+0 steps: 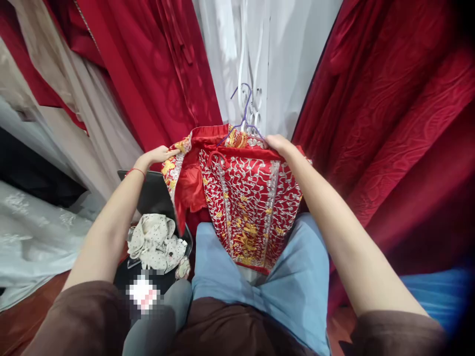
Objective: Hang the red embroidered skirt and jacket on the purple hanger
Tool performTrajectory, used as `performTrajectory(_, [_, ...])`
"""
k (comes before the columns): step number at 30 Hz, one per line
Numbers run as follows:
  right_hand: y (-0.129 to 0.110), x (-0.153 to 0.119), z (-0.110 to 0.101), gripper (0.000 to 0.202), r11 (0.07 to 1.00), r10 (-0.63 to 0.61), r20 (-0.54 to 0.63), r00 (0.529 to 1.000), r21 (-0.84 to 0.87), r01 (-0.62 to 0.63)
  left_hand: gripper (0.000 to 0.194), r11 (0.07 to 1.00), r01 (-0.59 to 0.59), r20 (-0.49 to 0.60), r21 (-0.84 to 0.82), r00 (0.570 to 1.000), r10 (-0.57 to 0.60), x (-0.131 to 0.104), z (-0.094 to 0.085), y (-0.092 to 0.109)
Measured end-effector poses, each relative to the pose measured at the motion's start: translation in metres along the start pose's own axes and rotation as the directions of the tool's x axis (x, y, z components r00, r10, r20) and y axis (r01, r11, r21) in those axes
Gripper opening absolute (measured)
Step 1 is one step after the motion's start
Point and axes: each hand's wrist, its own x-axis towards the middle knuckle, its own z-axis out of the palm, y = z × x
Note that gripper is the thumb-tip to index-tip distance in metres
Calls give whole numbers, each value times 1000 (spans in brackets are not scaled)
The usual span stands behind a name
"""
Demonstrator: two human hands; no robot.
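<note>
A red garment (245, 193), embroidered in silver and gold, hangs in front of my legs on a purple wire hanger (245, 109). On its left side my left hand (160, 154) pinches the gold-embroidered front edge (170, 170) and draws it outward, so the plain red lining (191, 173) shows. My right hand (278, 144) is closed on the garment's upper right side, close to the hanger's end. My right fingertips are partly hidden behind the cloth. A small red tie (218, 157) lies near the top.
Red drapery (389, 123) hangs at the right, and red (148, 74) and beige cloth at the left. White hooks (256, 84) stand behind the hanger. A black chair (150, 193) at the left holds a dotted white cloth (154, 240). Lacy white fabric (33, 232) hangs at far left.
</note>
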Motion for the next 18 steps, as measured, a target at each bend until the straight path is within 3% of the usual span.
performTrajectory(4, [-3, -16, -1, 25, 999, 30, -263, 964, 28, -23, 71, 981, 22, 164, -192, 986, 10, 7, 30, 18])
performTrajectory(6, [-3, -22, 0, 28, 997, 58, -347, 936, 64, -38, 67, 985, 23, 194, -174, 981, 12, 12, 41, 40])
performTrajectory(7, [-3, -23, 0, 29, 996, 76, -349, 934, 73, -54, 62, 988, 1, 158, -156, 987, 24, 14, 47, 54])
performTrajectory(9, [-3, -22, 0, 29, 994, 98, -291, 952, 66, -82, 56, 985, -116, -29, -126, 993, 114, 17, 58, 86])
performTrajectory(10, [-3, -20, 1, 28, 994, 104, -236, 966, 54, -94, 57, 975, -195, -162, -110, 971, 176, 18, 64, 102])
performTrajectory(12, [-3, -19, 0, 25, 994, 105, -127, 986, 27, -102, 66, 945, -320, -302, -71, 910, 285, 21, 75, 133])
performTrajectory(14, [-4, -20, -1, 24, 995, 97, -57, 994, 14, -96, 80, 939, -343, -315, -34, 895, 316, 25, 86, 154])
performTrajectory(16, [-5, -23, -3, 25, 996, 82, -24, 996, 19, -82, 95, 960, -275, -256, -55, 933, 253, 30, 95, 160])
performTrajectory(18, [-4, -26, -5, 28, 998, 55, -1, 998, 33, -55, 103, 980, -157, -164, -119, 977, 136, 32, 104, 151])
